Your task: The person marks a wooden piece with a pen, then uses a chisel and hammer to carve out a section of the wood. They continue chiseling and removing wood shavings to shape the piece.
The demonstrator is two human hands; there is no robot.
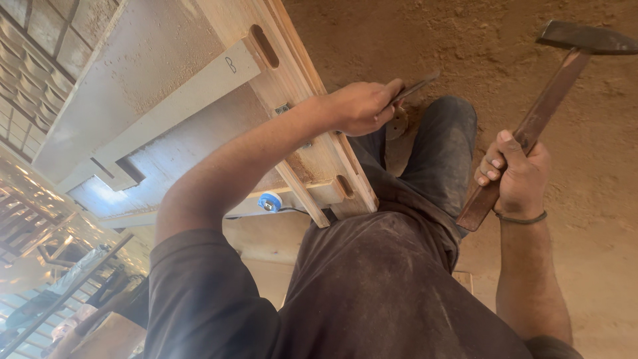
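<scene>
A hammer (558,100) was gripped, raised, in the right hand (515,176), while a thin metal chisel (413,89) was pinched in the left hand (362,106) beside a slotted wooden frame (292,86) above sawdust-covered ground (585,266).

At three o'clock the hammer (535,113) shows a dark grey head on a reddish-brown handle. The chisel (413,88) at one o'clock is dull grey steel. The door frame (302,93) at eleven is pale tan wood — dusted whitish. A bright blue cap (270,202) sits near centre. The trousers (425,166) are dark grey-brown, dust-streaked — the ground (598,166) orange-brown sawdust.
</scene>
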